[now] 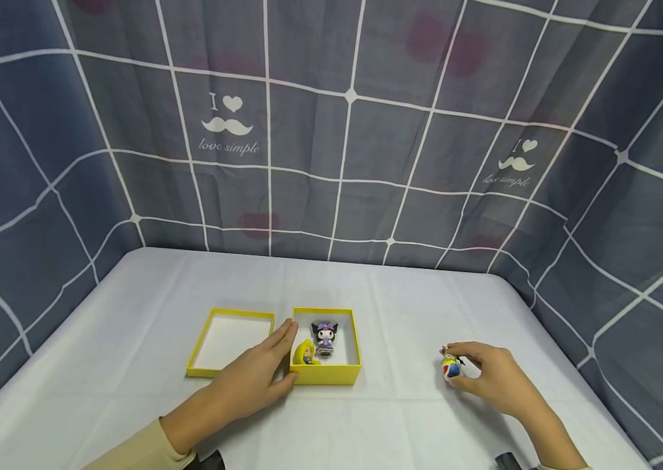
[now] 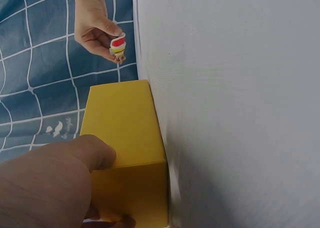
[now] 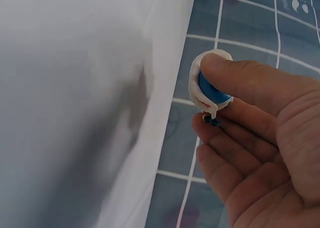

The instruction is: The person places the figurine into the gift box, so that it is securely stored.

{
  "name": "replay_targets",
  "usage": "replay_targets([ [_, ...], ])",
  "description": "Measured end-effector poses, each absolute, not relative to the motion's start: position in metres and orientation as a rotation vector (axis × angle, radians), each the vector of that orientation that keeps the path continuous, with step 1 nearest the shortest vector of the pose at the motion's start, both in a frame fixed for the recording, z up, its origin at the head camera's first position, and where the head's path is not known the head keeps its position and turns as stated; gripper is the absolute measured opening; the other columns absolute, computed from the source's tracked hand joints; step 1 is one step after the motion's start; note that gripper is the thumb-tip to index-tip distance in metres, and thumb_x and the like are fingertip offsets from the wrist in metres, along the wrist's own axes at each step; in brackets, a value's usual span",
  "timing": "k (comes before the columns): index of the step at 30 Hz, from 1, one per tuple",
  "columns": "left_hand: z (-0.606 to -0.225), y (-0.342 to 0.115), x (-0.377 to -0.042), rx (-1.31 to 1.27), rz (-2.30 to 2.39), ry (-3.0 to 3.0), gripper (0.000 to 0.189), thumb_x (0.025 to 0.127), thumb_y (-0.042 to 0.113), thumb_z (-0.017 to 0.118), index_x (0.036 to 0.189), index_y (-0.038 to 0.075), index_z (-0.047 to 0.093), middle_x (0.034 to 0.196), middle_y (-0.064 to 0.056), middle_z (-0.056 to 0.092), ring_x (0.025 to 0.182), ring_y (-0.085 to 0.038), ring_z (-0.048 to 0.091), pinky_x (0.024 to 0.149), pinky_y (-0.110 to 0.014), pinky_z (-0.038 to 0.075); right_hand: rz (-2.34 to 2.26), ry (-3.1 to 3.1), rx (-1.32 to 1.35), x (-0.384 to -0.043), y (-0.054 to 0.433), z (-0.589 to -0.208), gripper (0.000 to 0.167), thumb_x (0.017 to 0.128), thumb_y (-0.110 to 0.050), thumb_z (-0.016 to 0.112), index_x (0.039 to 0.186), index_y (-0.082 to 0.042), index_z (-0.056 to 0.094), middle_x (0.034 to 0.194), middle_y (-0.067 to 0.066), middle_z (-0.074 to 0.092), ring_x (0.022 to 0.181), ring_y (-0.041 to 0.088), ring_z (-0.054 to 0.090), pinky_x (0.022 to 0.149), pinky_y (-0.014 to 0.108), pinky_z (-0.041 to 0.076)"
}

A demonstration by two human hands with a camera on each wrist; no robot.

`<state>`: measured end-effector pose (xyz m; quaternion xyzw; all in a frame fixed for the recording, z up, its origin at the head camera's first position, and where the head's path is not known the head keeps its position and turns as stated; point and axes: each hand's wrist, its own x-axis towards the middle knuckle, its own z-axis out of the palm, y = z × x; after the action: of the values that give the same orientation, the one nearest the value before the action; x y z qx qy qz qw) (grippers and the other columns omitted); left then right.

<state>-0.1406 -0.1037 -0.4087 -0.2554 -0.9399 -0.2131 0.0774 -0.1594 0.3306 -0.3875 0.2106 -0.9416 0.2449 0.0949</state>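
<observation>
My left hand (image 1: 255, 382) holds the left side of an open yellow box (image 1: 325, 375), its thumb on the front face in the left wrist view and its fingers along the side wall. Inside the box stand a purple-and-black toy figurine (image 1: 325, 337) and a yellow-haired figurine (image 1: 306, 353). Off to the right, my right hand (image 1: 493, 375) pinches a small figurine (image 1: 451, 367) with red, blue, yellow and white parts between thumb and fingers, above the table. In the right wrist view, its white-rimmed blue part (image 3: 212, 90) shows under the thumb.
A shallow yellow-edged lid (image 1: 231, 341) with a white inside lies left of the box, partly behind the left hand. White cloth covers the table (image 1: 367, 431). Grey-blue checked curtains (image 1: 308, 130) hang behind and on both sides.
</observation>
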Motion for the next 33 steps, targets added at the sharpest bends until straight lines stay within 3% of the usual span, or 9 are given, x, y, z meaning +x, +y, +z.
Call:
replay_targets([
  [19, -0.409, -0.105, -0.141, -0.763, -0.639, -2.811, 0.079, 0.092, 0.038, 0.065, 0.151, -0.001, 0.030, 0.157, -0.016, 0.024, 0.136, -0.025, 0.038, 0.104, -0.040, 0.041, 0.810, -2.645, 0.879, -0.157, 0.279, -0.370, 0.046, 0.070, -0.005, 0.087, 0.111, -0.016, 0.070, 0.115, -0.007, 0.068, 0.109, 0.015, 0.063, 0.092, 0.034, 0.051],
  [33, -0.408, -0.104, -0.140, -0.768, -0.629, -2.815, 0.078, 0.092, 0.039, 0.064, 0.150, -0.001, 0.031, 0.157, -0.016, 0.025, 0.135, -0.024, 0.038, 0.104, -0.040, 0.042, 0.806, -2.605, 0.909, -0.160, 0.259, -0.364, 0.048, 0.069, -0.007, 0.087, 0.112, -0.017, 0.069, 0.116, -0.009, 0.067, 0.110, 0.012, 0.062, 0.091, 0.034, 0.052],
])
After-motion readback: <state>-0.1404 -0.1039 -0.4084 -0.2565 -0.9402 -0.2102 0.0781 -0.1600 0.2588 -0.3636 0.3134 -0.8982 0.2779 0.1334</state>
